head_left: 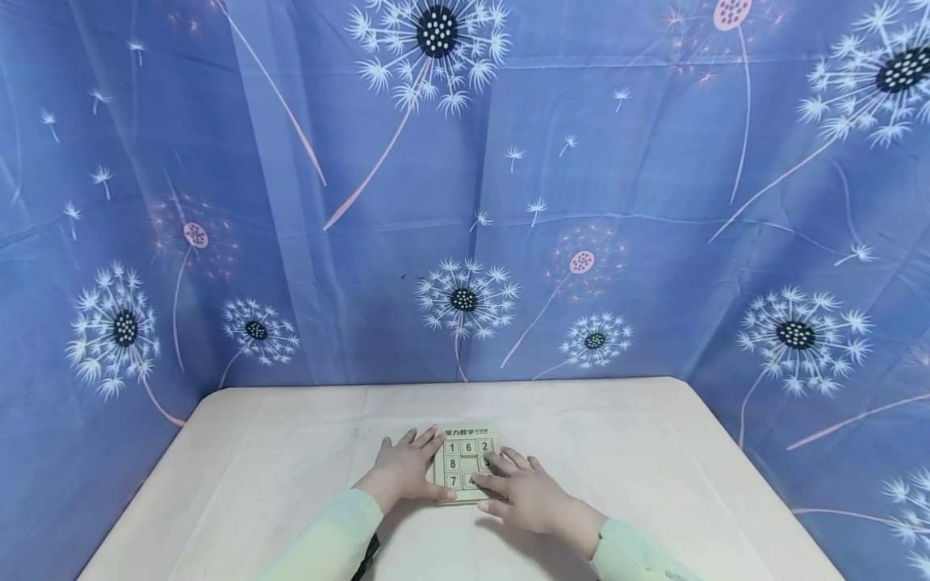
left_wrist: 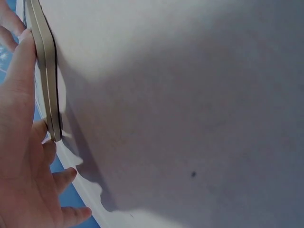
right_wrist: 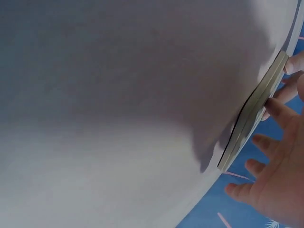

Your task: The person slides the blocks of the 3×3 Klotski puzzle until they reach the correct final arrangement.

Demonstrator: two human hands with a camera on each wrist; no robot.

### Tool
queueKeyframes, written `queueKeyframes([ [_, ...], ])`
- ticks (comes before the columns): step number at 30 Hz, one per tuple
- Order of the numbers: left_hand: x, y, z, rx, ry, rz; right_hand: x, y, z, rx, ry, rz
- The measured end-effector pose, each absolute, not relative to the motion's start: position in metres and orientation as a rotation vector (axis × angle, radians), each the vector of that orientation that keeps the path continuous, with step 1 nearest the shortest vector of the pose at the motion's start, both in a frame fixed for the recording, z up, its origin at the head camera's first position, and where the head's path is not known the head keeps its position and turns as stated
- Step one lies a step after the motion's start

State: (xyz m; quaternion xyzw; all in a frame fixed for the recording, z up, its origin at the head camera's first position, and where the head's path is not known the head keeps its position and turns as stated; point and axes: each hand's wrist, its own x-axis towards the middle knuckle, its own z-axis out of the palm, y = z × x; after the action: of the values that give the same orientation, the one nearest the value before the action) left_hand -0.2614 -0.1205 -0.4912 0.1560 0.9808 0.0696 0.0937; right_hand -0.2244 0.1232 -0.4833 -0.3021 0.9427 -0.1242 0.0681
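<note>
A square number slide puzzle (head_left: 468, 431) with a pale yellow frame lies flat on the table. Its tiles read 1, 6, 2 along the top, 8 at middle left, and 7 and a partly covered 4 along the bottom; the centre slot has no tile. My left hand (head_left: 404, 468) holds the puzzle's left side, thumb at the near corner and index finger near the far corner. Over the right side, my right hand (head_left: 534, 494) has its fingers extended, fingertips touching the tiles. Those fingers partly cover a middle-right tile and hide the lower-right corner. Both wrist views show the puzzle's edge (left_wrist: 47, 71) side-on.
The cream table (head_left: 291, 452) has rounded far corners. Blue curtains (head_left: 378, 307) with dandelion prints hang behind it and on both sides. A dark strap-like item (head_left: 369, 557) shows beside the left sleeve (head_left: 327, 532).
</note>
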Motion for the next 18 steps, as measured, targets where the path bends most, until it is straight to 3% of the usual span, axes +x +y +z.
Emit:
queueKeyframes([
  [18,-0.263,-0.121,-0.490,0.447,2.893,0.220,-0.255,0.110,-0.489,-0.827,2.915,-0.425],
])
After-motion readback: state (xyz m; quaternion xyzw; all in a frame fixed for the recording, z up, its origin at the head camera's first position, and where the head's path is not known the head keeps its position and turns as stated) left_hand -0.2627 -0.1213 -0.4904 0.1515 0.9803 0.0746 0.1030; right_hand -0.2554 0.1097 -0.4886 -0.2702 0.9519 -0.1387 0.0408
